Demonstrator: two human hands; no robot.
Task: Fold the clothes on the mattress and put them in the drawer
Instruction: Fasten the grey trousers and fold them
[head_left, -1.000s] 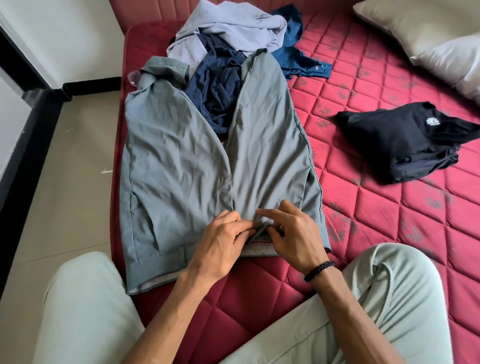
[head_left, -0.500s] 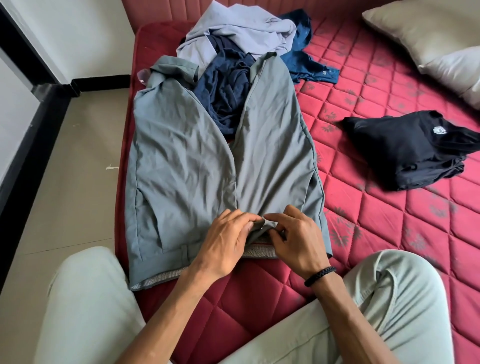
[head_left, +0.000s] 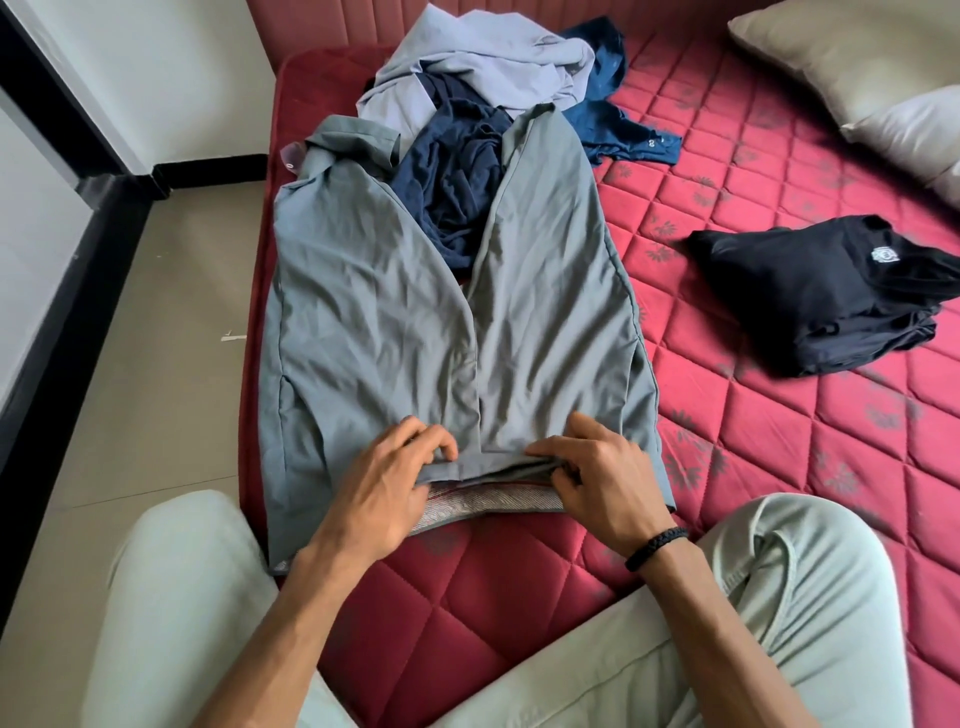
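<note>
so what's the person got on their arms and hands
Both forearms are bare, with no sleeves in view. The right wrist carries a black braided bracelet. The left hand and right hand wear no gloves; rings cannot be made out.

Grey trousers (head_left: 395, 322) lie spread flat on the red quilted mattress (head_left: 753, 457), waistband nearest the person, legs running away. The left hand (head_left: 384, 483) and right hand (head_left: 605, 480) both rest at the waistband, fingers curled on the fabric edge, apparently pinching it, with the patterned inner lining showing between them. A dark navy garment (head_left: 457, 171) lies between the trouser legs, under a pale lilac garment (head_left: 483, 57) and beside a blue shirt (head_left: 618, 124). A folded black garment (head_left: 831, 296) sits apart to the right, and pillows (head_left: 857, 67) lie at the far corner.
</note>
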